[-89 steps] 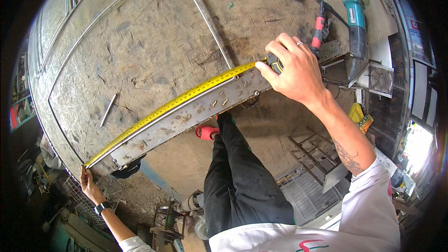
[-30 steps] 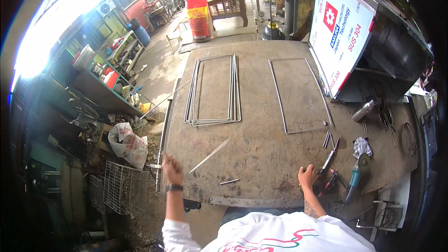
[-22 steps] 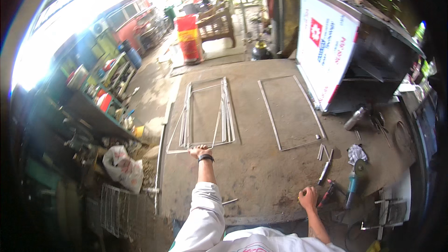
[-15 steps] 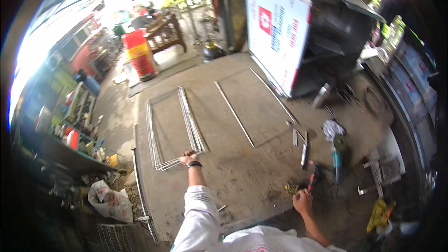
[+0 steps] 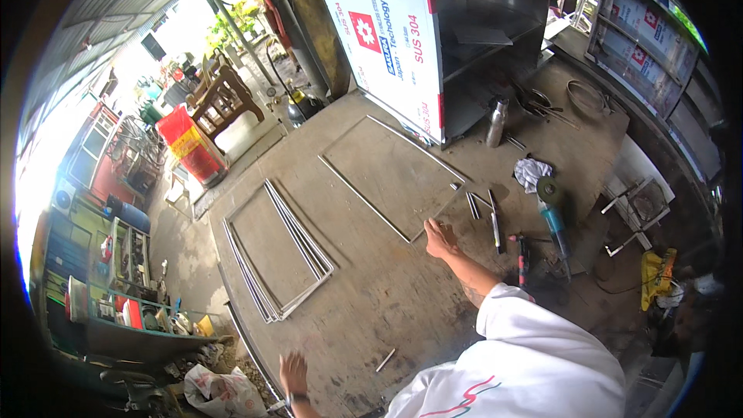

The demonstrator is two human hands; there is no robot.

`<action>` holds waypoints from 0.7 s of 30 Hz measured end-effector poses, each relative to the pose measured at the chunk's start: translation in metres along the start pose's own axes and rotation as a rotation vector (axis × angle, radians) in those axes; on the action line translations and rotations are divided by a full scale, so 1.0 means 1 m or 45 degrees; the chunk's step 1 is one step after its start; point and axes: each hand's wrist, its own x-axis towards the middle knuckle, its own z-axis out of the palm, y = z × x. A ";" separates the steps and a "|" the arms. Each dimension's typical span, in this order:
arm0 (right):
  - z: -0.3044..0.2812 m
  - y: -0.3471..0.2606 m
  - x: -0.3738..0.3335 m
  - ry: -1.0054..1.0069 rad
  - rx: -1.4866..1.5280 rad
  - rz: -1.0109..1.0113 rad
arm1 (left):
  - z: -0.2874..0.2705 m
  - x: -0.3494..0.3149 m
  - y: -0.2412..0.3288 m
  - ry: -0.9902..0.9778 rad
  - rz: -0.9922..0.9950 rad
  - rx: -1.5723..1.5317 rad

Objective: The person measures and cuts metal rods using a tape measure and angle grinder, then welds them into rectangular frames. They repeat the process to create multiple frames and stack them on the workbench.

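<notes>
My right hand (image 5: pixel 441 237) lies flat on the grey worktable (image 5: pixel 371 302), fingers apart, holding nothing. It touches the near corner of a single thin rectangular metal frame (image 5: pixel 364 203). My left hand (image 5: pixel 292 374), with a watch on its wrist, is spread open at the table's near left edge and is empty. A short metal rod (image 5: pixel 385 359) lies just to its right. A stack of several similar frames (image 5: pixel 298 240) lies on the left part of the table, away from both hands.
Right of my right hand lie short metal bars (image 5: pixel 495 220), a red-handled tool (image 5: pixel 522 251), a teal angle grinder (image 5: pixel 551 217) and a white rag (image 5: pixel 532 173). A steel cabinet with white film (image 5: pixel 402 39) stands at the back. A red-and-yellow barrel (image 5: pixel 193 147) stands beyond the table.
The view has swung round. My left hand left the stacked frames and came back to the near edge. My right hand moved from beside the tools to the single frame's corner.
</notes>
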 end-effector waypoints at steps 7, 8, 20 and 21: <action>0.005 -0.014 0.058 -0.365 -0.230 -0.252 | -0.055 -0.105 -0.042 0.586 -0.074 0.161; 0.003 -0.014 0.056 -0.422 -0.190 -0.358 | -0.045 -0.103 -0.043 0.599 -0.056 0.184; -0.346 -0.135 -0.021 0.860 0.862 -1.009 | 0.109 -0.038 -0.036 0.333 0.397 0.360; -0.375 -0.135 -0.025 0.929 0.919 -0.941 | 0.112 -0.038 -0.034 0.308 0.455 0.358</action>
